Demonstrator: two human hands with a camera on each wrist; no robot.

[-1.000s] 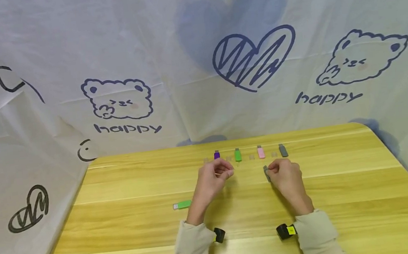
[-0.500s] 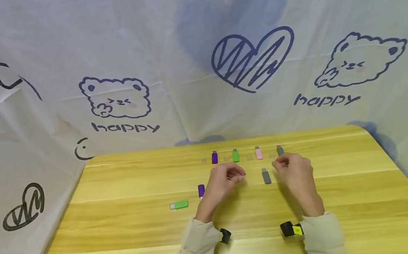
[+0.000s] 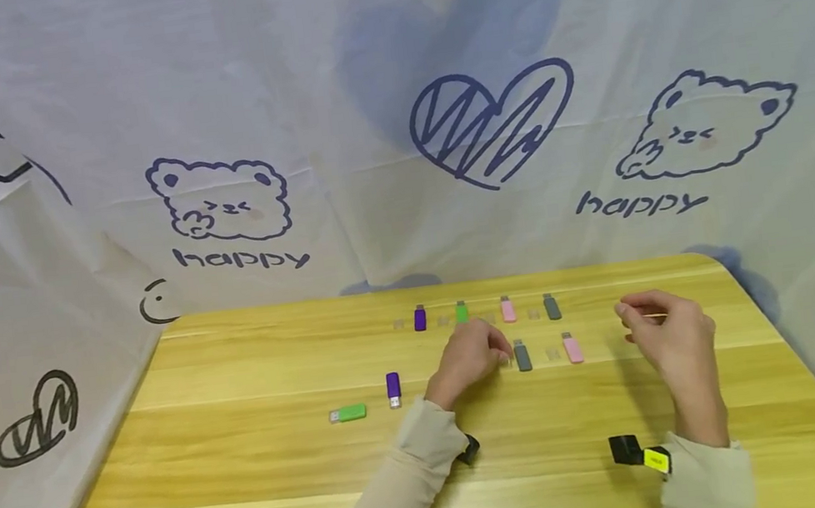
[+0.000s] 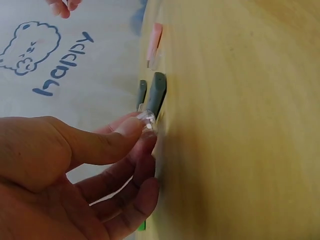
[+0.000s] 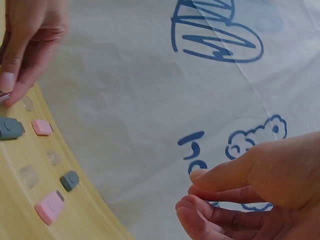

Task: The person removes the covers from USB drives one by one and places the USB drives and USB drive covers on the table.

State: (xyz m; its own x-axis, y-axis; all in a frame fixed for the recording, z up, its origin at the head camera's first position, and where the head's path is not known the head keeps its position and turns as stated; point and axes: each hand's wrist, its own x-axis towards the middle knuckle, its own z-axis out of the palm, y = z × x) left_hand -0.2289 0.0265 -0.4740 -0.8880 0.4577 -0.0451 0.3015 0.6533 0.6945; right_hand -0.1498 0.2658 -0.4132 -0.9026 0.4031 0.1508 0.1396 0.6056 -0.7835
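My left hand (image 3: pixel 474 355) pinches a clear USB stick cap (image 4: pixel 148 121) between thumb and fingertips, just left of an uncapped grey USB stick (image 3: pixel 522 356) on the table. To that stick's right lie a loose clear cap (image 3: pixel 553 354) and an uncapped pink USB stick (image 3: pixel 573 348). My right hand (image 3: pixel 669 333) hovers farther right, fingers loosely bent and holding nothing. Nearer on the left are a purple USB stick (image 3: pixel 393 386) and a green USB stick (image 3: pixel 353 412), both with clear caps on.
Along the far side of the wooden table (image 3: pixel 251 473) runs a row of uncapped sticks: purple (image 3: pixel 420 319), green (image 3: pixel 462 311), pink (image 3: pixel 508 310) and grey (image 3: pixel 552 307). Clear caps lie beside them. A printed white cloth (image 3: pixel 360 234) hangs behind the table.
My right hand has let go of the grey stick and moved right, uncovering the pink stick and its cap. My left hand has moved right and down to the grey stick, uncovering the capped purple one.
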